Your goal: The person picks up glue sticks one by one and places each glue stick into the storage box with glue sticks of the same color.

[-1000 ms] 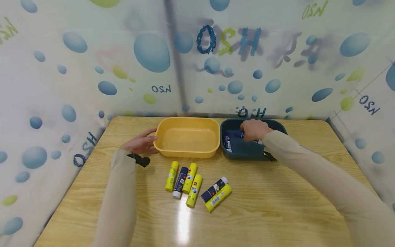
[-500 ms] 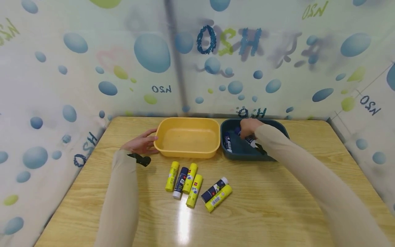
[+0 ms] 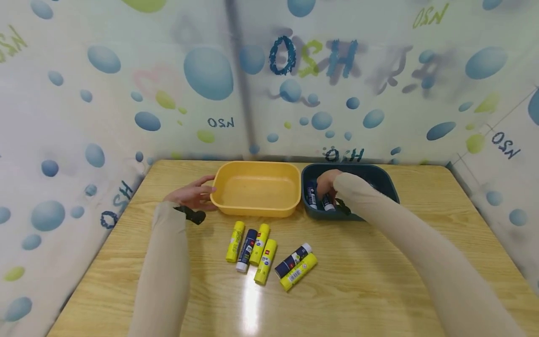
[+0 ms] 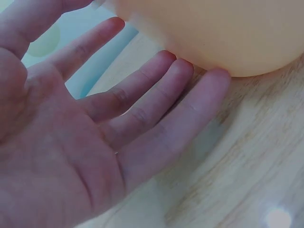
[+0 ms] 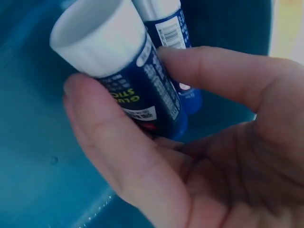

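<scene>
My right hand (image 3: 329,182) reaches into the dark blue bin (image 3: 308,174) and pinches a navy glue stick (image 5: 154,90) between thumb and fingers, its white end tilted up in the right wrist view. Beside it in the same bin lies another navy glue stick (image 3: 311,195). At the left, my left hand (image 3: 190,194) rests its fingers against the side of the yellow bin (image 3: 257,189), which has nothing inside. In the left wrist view those fingers (image 4: 156,92) are extended, with the tips at the bin's wall.
In front of the yellow bin lie several glue sticks, among them a navy one (image 3: 246,251) and a yellow one (image 3: 265,262). To their right a navy glue stick (image 3: 293,260) lies against a yellow one (image 3: 298,272). A patterned wall covering (image 3: 168,135) rises behind the table.
My right hand has moved left and nearer within the dark blue bin, carrying the navy glue stick beside the other one. My left hand has stayed at the yellow bin.
</scene>
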The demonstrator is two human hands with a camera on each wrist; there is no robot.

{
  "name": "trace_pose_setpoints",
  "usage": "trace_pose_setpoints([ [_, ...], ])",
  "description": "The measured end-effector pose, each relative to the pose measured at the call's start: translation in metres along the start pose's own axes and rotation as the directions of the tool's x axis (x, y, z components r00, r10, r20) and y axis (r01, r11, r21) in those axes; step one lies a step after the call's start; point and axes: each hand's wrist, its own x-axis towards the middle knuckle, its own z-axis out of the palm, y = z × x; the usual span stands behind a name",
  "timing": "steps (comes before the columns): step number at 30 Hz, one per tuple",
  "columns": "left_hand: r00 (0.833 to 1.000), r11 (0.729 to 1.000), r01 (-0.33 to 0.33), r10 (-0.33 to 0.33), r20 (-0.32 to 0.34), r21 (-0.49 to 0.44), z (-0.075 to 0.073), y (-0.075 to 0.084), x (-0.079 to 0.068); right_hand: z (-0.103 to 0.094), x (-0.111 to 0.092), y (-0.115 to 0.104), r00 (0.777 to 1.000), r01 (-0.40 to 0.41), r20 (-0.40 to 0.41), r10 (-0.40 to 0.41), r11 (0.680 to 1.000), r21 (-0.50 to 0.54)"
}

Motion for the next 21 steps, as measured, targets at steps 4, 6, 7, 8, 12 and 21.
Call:
trace_pose_setpoints([
  [4,1.000,1.000,0.001,-0.001,0.006,0.001,-0.0003,-0.0001,0.0013,0.0012,0.0054,-0.0034,1.000,-0.014,0.016,0.014,1.000,0.001],
  [6,1.000,1.000,0.003,-0.003,0.009,0.003,0.0005,0.0001,0.0019,0.0017,0.0060,-0.0034,0.999,-0.027,0.019,0.026,0.998,0.050],
  [7,1.000,1.000,0.003,-0.003,0.010,0.007,0.0010,0.0005,0.0021,0.0019,0.0062,-0.0030,0.999,-0.036,0.021,0.035,0.996,0.087],
  [8,1.000,1.000,0.005,-0.005,0.005,0.007,0.0019,0.0009,0.0020,0.0020,0.0060,-0.0025,0.999,-0.043,0.019,0.041,0.992,0.116],
  [12,1.000,1.000,0.010,-0.010,-0.002,-0.008,0.0023,0.0013,0.0022,0.0010,0.0039,0.0001,0.999,-0.043,0.000,0.043,0.985,0.165],
  [21,1.000,1.000,0.001,-0.001,-0.021,-0.023,0.0001,-0.0005,0.0003,-0.0064,-0.0037,-0.0007,0.999,-0.003,-0.036,0.009,0.989,0.148],
])
